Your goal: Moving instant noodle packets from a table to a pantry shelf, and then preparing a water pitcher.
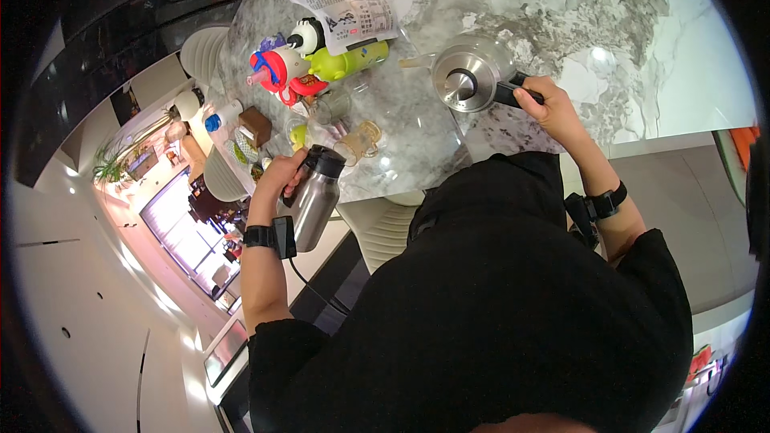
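Note:
My left hand (pixel 281 177) is closed around the handle of a stainless steel vacuum jug (pixel 315 204) with a black lid. The jug leans, its top toward the marble table (pixel 415 162) and its body out past the near edge. On the right, my right hand (pixel 552 109) grips the black handle of a kettle (pixel 452 95) with a steel lid and a clear body. Its spout points left, toward the bottles. Whether the kettle's base touches the table, I cannot tell. An amber glass mug (pixel 360 143) stands just beyond the jug's lid.
Beyond the mug are a clear glass (pixel 332 107), a green bottle (pixel 352 63), a red-lidded drinking bottle (pixel 278 69) and a panda-like lid (pixel 307 36). A printed sheet (pixel 355 12) partly covers them. A brown box (pixel 255 126) sits farther left. A chair (pixel 382 225) stands below the table edge.

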Tool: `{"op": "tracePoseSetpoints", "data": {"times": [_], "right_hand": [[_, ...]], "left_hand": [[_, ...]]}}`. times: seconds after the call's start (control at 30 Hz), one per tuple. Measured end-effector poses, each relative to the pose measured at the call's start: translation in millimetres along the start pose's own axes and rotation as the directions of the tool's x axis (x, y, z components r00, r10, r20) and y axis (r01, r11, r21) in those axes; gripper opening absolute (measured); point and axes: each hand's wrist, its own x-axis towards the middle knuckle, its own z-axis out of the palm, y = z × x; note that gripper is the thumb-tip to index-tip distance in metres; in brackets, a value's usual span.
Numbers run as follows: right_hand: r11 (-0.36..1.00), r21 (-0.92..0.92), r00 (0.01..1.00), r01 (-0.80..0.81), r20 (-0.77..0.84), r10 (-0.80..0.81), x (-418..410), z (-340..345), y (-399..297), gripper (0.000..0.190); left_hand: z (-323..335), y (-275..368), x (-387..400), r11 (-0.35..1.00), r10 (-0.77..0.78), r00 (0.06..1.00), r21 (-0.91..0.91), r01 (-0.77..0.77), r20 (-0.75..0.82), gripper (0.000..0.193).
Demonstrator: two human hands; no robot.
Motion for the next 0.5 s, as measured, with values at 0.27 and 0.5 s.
{"op": "tracePoseSetpoints", "data": {"times": [0.27,0.5], "right_hand": [[1.000,0.011,0.998,-0.004,-0.056,0.004,-1.7,4.2,6.9,0.035],[0.985,-0.044,0.985,-0.165,0.053,0.167,-2.9,-3.7,-9.4,0.034]], "left_hand": [[12.7,-16.4,-15.6,0.989,-0.001,0.999,-0.144,-0.006,-0.047,0.060],[50.2,-79.4,-25.1,0.892,0.006,0.997,-0.450,-0.041,-0.081,0.063]]}}
